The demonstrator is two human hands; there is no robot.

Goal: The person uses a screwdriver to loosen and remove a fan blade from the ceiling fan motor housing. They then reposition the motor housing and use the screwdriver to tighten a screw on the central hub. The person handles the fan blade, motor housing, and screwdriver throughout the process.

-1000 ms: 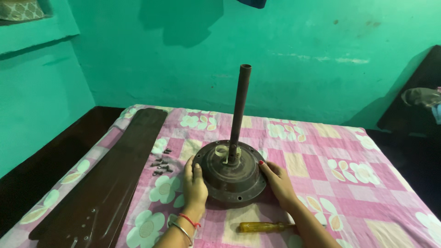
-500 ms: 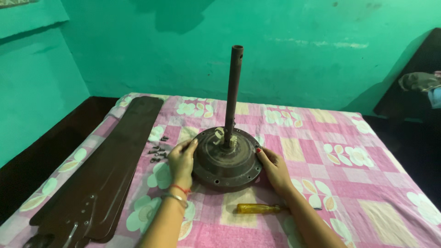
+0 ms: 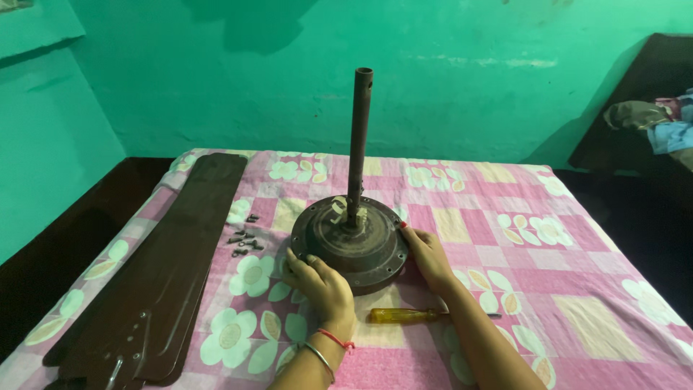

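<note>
A brown round ceiling-fan motor (image 3: 346, 238) stands on a pink flowered sheet (image 3: 534, 289), with its brown rod (image 3: 359, 144) pointing straight up. My left hand (image 3: 321, 285) grips the motor's near-left rim. On the right rim rests my right hand (image 3: 426, 256), fingers curled against the housing. A yellow-handled screwdriver (image 3: 408, 315) lies on the sheet between my forearms, just in front of the motor.
Stacked brown fan blades (image 3: 166, 274) lie along the left side of the bed. Several small dark screws (image 3: 244, 242) are scattered between the blades and the motor. Green walls stand behind. A heap of cloth (image 3: 657, 123) sits on dark furniture at the right.
My left hand has slid along the rim from the far left toward the near-left side. The view has shifted, so the motor sits higher and more central.
</note>
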